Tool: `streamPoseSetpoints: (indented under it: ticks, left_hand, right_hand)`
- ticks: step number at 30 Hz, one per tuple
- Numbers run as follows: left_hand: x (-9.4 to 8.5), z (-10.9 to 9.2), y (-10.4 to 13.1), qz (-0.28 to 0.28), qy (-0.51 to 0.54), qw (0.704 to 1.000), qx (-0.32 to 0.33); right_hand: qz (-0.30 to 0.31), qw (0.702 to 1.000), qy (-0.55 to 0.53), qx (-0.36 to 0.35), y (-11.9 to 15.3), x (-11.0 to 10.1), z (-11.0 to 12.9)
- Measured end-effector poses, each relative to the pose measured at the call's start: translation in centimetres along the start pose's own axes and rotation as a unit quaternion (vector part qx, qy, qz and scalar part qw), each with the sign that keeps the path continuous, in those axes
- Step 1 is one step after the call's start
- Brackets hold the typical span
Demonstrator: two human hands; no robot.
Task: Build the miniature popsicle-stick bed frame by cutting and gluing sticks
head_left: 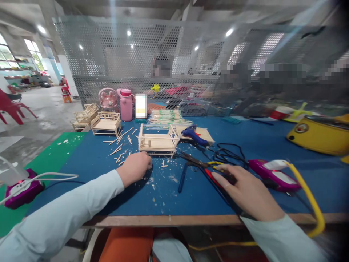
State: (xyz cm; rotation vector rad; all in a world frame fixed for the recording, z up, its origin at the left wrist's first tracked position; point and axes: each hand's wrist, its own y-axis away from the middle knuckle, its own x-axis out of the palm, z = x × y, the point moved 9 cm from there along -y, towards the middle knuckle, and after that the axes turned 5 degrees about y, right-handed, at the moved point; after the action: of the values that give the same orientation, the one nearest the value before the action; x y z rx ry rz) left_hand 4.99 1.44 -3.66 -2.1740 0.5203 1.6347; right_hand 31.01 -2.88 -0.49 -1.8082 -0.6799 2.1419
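On the blue tabletop, my left hand [135,168] has its fingers curled together just in front of a miniature bench [158,141] built from thin wooden sticks. Whatever those fingers may pinch is hidden. My right hand [244,187] grips a pair of scissors [195,160], whose dark blades point left toward the bench's front corner. Beneath and beside the scissors lie a blue handle [183,178] and a red handle [211,177], seemingly of pliers. Behind them, a blue glue gun [195,134] rests on a flat stick panel [208,136].
Finished stick benches [106,123] stand at the back left, near a pink bottle [125,105] and a lit phone [141,106]. Stick bundles [166,118] lie behind. Cut sticks [117,149] litter the table. Purple power strips [275,174] with cables and a yellow container [321,134] occupy the sides.
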Motion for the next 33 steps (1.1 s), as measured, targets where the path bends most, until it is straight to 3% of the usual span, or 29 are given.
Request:
streamPoseSetpoints:
  ticks: [4, 8, 10, 13, 15, 19, 22, 28, 33]
  left_hand:
    - [-0.8, -0.5, 1.2, -0.067, 0.028, 0.997, 0.011]
    - [-1.1, -1.2, 2.0, -0.104, 0.221, 0.969, 0.028]
    - [-0.9, -1.4, 2.0, -0.107, 0.362, 0.925, 0.035]
    - [0.5, -0.9, 1.6, -0.077, 0.567, 0.82, -0.017]
    - [1.3, -0.7, 1.4, -0.061, 0.646, 0.758, -0.057]
    - [1.3, 0.0, 1.3, -0.079, 0.702, 0.702, -0.095]
    - [1.2, 0.4, 1.1, -0.081, 0.714, 0.688, -0.107]
    - [1.3, 0.1, 1.2, -0.052, 0.706, 0.699, -0.104]
    - [1.5, -0.8, 1.6, -0.028, 0.737, 0.669, -0.091]
  right_hand:
    - [0.009, 0.997, 0.076, -0.008, -1.0, 1.4, -1.1]
    - [0.093, 0.993, 0.068, -0.024, -1.5, 3.3, -2.1]
    - [0.137, 0.988, 0.059, -0.026, -1.7, 3.9, -1.9]
    - [0.19, 0.98, 0.04, -0.035, -2.0, 4.2, -1.0]
    - [0.212, 0.977, 0.026, -0.029, -2.3, 4.2, -0.7]
    - [0.233, 0.972, 0.021, -0.019, -2.4, 3.9, -0.6]
    - [0.243, 0.97, 0.0, -0.002, -2.3, 3.7, -0.8]
    - [0.253, 0.967, -0.013, 0.016, -2.1, 3.6, -0.6]
    - [0.209, 0.976, -0.037, 0.044, -1.7, 3.1, -1.1]
